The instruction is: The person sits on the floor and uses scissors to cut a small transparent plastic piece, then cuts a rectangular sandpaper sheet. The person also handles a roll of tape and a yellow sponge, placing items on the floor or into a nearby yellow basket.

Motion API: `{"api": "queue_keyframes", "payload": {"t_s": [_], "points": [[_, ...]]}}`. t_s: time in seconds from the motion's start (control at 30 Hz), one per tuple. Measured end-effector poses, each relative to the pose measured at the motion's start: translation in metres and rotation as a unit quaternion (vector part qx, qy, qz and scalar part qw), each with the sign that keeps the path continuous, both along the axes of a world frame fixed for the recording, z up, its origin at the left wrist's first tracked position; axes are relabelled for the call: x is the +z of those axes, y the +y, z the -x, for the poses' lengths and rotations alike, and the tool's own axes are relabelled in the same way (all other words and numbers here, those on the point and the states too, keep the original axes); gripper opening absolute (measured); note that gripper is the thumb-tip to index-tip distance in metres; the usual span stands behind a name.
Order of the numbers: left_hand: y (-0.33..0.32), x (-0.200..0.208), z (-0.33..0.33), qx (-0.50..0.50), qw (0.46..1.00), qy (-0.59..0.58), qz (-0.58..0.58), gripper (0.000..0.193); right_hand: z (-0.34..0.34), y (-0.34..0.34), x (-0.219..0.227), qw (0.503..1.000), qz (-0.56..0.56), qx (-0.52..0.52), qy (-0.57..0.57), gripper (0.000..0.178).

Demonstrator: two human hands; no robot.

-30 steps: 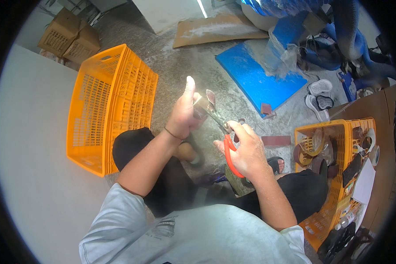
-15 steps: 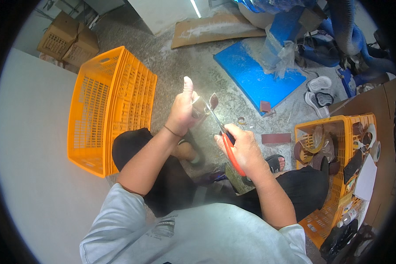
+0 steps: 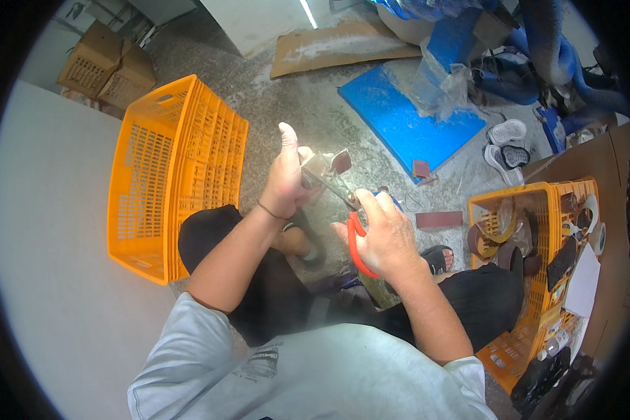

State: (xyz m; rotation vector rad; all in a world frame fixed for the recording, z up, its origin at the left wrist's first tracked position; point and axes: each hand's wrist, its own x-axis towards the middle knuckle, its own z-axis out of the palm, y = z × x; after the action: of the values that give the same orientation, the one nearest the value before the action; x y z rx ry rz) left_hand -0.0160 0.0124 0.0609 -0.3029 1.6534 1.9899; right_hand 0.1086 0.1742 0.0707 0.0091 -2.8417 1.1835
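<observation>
A pair of scissors (image 3: 357, 245) with a red handle is in my right hand (image 3: 388, 234), fingers wrapped round it. The blades point up and left and lie at the sandpaper (image 3: 341, 162), a pale-backed piece with a curled reddish-brown end. My left hand (image 3: 287, 182) pinches this piece, its thumb stuck up. How far the blades are around the sandpaper I cannot tell, and the fingers behind it are partly hidden.
Stacked orange crates (image 3: 217, 140) stand at left. Another orange crate (image 3: 560, 210) at right holds abrasive scraps and paper. A blue board (image 3: 406, 126), a reddish-brown strip (image 3: 439, 220) and white shoes (image 3: 505, 147) lie on the floor. Cardboard boxes (image 3: 108, 66) sit at far left.
The scissors' handles have spread apart, and the blades have shifted left against the sandpaper. My left hand has moved slightly left, and the curled end shows broader.
</observation>
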Motion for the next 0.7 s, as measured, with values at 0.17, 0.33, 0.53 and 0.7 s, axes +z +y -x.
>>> {"api": "queue_keyframes", "payload": {"t_s": [0.17, 0.33, 0.53, 0.7], "points": [[-0.003, -0.009, -0.005, 0.025, 0.992, 0.122, 0.012, 0.079, 0.004, -0.007, -0.001, 0.998, 0.003, 0.004, -0.065, 0.036], [-0.002, -0.005, -0.002, 0.032, 0.989, 0.141, 0.041, 0.076, 0.007, -0.008, -0.011, 0.999, 0.003, 0.006, -0.033, 0.02], [-0.002, -0.002, 0.002, 0.035, 0.986, 0.143, 0.078, 0.072, 0.009, -0.014, -0.018, 0.997, 0.07, -0.006, -0.035, 0.021], [-0.005, -0.008, 0.008, 0.015, 0.974, 0.182, 0.137, 0.072, 0.01, -0.006, -0.008, 0.979, 0.201, 0.01, -0.027, 0.022]]}}
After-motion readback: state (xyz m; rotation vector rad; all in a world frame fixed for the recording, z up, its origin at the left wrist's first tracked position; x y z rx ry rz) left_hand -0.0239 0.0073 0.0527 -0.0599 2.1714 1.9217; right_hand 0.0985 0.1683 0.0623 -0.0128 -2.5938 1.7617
